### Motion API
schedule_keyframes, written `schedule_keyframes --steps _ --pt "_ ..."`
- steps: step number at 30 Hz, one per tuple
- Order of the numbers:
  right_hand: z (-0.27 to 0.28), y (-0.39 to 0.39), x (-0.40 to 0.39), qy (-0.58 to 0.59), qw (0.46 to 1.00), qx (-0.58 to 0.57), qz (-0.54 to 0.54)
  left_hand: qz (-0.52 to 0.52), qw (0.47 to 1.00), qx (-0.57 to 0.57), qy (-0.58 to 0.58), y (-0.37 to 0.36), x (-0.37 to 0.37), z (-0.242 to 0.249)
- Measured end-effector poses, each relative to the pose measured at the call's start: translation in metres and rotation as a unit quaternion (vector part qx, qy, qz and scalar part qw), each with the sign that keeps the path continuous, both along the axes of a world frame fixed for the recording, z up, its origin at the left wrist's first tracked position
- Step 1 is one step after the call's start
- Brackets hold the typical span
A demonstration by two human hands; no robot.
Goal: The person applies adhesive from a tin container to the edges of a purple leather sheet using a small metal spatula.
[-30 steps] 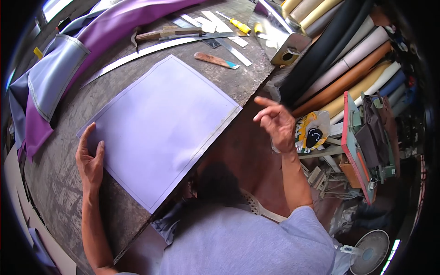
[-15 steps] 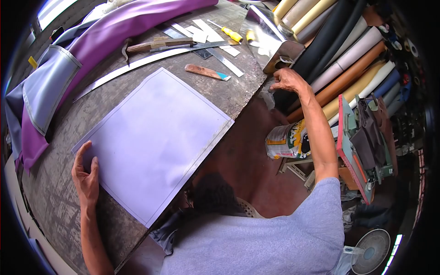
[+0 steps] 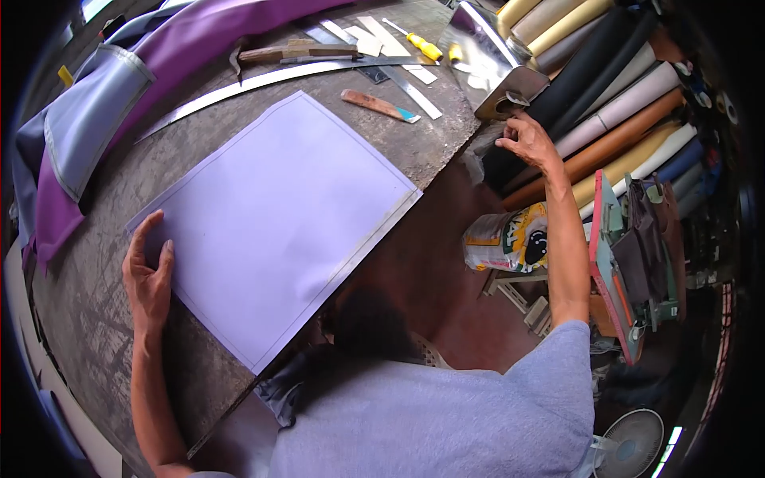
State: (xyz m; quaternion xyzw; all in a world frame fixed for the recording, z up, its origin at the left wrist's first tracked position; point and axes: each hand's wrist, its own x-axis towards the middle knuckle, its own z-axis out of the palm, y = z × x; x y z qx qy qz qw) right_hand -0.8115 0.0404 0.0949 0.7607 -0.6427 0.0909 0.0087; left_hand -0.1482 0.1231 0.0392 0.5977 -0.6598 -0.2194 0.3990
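A pale lilac sheet (image 3: 275, 215) with a stitched border lies flat on the worn worktable (image 3: 96, 319). My left hand (image 3: 148, 275) rests open on the sheet's near left corner, fingers spread. My right hand (image 3: 527, 139) is stretched out past the table's right edge, fingers loosely curled and holding nothing, just below a shiny metal box (image 3: 498, 68) and against the stacked rolls of material (image 3: 613, 119).
On the table's far side lie a long curved metal strip (image 3: 263, 84), a hammer (image 3: 291, 54), a wooden-handled knife (image 3: 378, 105), a metal ruler (image 3: 410, 89), a yellow screwdriver (image 3: 418, 44) and purple and grey fabric (image 3: 88, 127). A printed sack (image 3: 510, 239), a fan (image 3: 629, 442) and clutter stand right.
My right hand rose from mid-air to the metal box at the table's corner, then drew back slightly to the right. My left hand has stayed on the sheet.
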Motion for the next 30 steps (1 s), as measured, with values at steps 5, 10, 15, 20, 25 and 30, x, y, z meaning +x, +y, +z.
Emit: schedule_keyframes --steps 5,10,15,20,25,30 --pt "0.006 0.045 0.081 -0.281 0.958 0.047 0.000 0.002 1.000 -0.005 -0.010 0.002 -0.001 0.003" --pt "-0.012 0.155 0.226 -0.600 0.792 0.100 0.053 -0.004 0.999 0.012 0.046 0.002 -0.004 0.001" --pt "-0.061 0.192 0.306 -0.665 0.742 0.080 0.032 -0.010 0.998 0.016 0.059 0.002 -0.004 0.004" --pt "-0.078 0.195 0.321 -0.566 0.823 0.022 0.039 -0.016 0.998 -0.005 0.058 0.001 -0.003 0.000" --pt "-0.072 0.205 0.342 -0.420 0.903 -0.018 0.090 -0.013 0.997 0.016 0.068 0.003 -0.004 0.006" --pt "-0.082 0.212 0.361 -0.297 0.932 -0.076 0.193 -0.015 0.997 0.028 0.072 0.003 -0.003 0.007"
